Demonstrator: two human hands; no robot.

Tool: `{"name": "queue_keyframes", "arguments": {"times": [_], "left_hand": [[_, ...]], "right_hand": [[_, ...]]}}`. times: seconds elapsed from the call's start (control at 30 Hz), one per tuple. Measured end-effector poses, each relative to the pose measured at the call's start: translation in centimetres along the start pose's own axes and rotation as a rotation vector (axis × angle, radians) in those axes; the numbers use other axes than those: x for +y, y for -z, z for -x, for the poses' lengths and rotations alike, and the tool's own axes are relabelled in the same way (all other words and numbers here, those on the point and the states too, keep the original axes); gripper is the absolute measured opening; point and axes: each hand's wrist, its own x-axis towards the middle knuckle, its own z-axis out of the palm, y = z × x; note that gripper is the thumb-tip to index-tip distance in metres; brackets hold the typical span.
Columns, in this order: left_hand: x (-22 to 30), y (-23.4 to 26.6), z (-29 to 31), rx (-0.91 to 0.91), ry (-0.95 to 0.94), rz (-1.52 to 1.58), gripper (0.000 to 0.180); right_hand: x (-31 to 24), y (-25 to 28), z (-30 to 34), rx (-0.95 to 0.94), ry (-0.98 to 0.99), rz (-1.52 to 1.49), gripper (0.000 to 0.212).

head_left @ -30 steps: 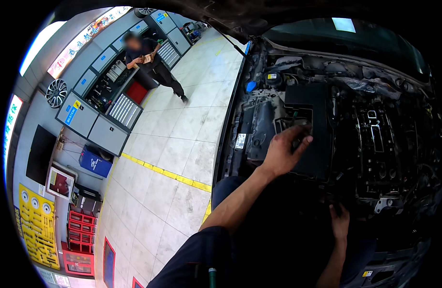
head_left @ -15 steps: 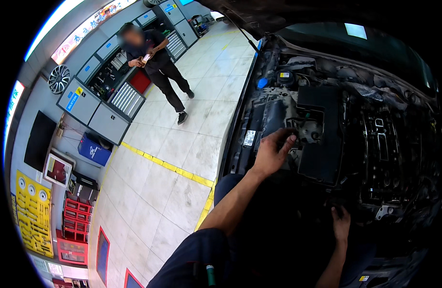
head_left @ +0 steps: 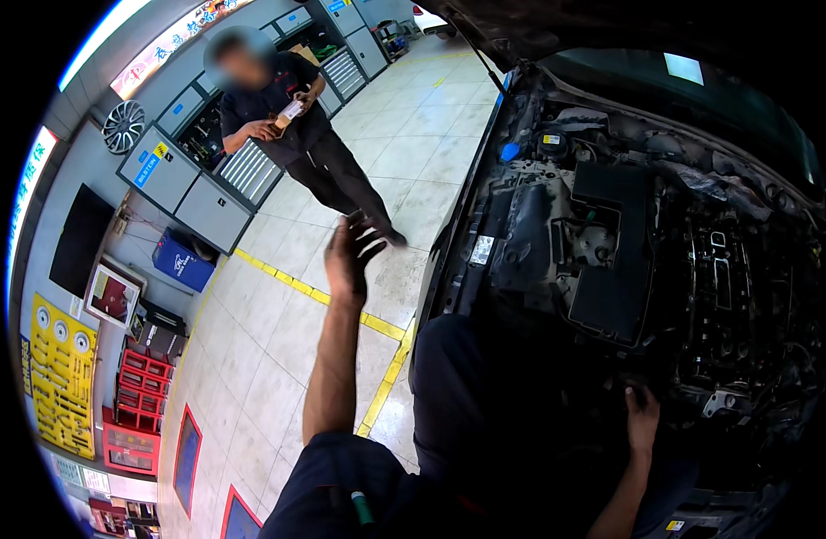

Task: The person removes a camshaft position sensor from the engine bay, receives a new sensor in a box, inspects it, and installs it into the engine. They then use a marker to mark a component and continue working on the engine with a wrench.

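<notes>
In front of me, the left hand [head_left: 347, 268] of the person is raised in the air above the pale tiled floor [head_left: 269, 359], open, with its fingers spread and a little bent. It is apart from the co-worker [head_left: 274, 85], who stands at the left of the car and holds a small package [head_left: 289, 114] with 2 hands. The right hand [head_left: 642, 418] is low at the near edge of the engine bay [head_left: 521, 234], its fingers curved at a dark part; the shadow is deep there, so I cannot tell if it grips something. Further inside, a black cover [head_left: 610, 301] goes partly around a round grey part [head_left: 595, 242], and at its right is the dark engine [head_left: 720, 278].
</notes>
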Motion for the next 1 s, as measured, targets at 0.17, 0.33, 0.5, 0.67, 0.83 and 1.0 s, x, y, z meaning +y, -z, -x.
{"name": "queue_keyframes", "arguments": {"times": [0.17,0.33,0.5,0.67,0.83,1.0], "left_hand": [[1.1,4.4,-0.8,0.157,0.083,0.096,0.061],[0.8,6.6,-1.0,0.191,0.097,0.125,0.074],[0.2,7.8,-1.0,0.217,0.135,0.216,0.085],[-1.0,7.1,-0.9,0.173,0.164,0.261,0.087],[-3.3,4.2,-1.0,0.013,0.261,0.400,0.101],[-6.2,2.1,-0.3,0.071,0.309,0.655,0.102]], "right_hand": [[-1.3,0.1,0.8,0.000,0.036,-0.065,0.030],[-3.5,-0.1,1.7,0.009,0.109,-0.196,0.029],[-7.6,-1.2,2.9,-0.062,0.133,-0.339,0.029],[-10.4,-3.0,2.6,-0.155,0.173,-0.350,0.029],[-14.5,-4.3,2.1,-0.213,0.239,-0.288,0.034],[-19.9,-5.3,0.6,-0.186,0.375,-0.250,0.047]]}}
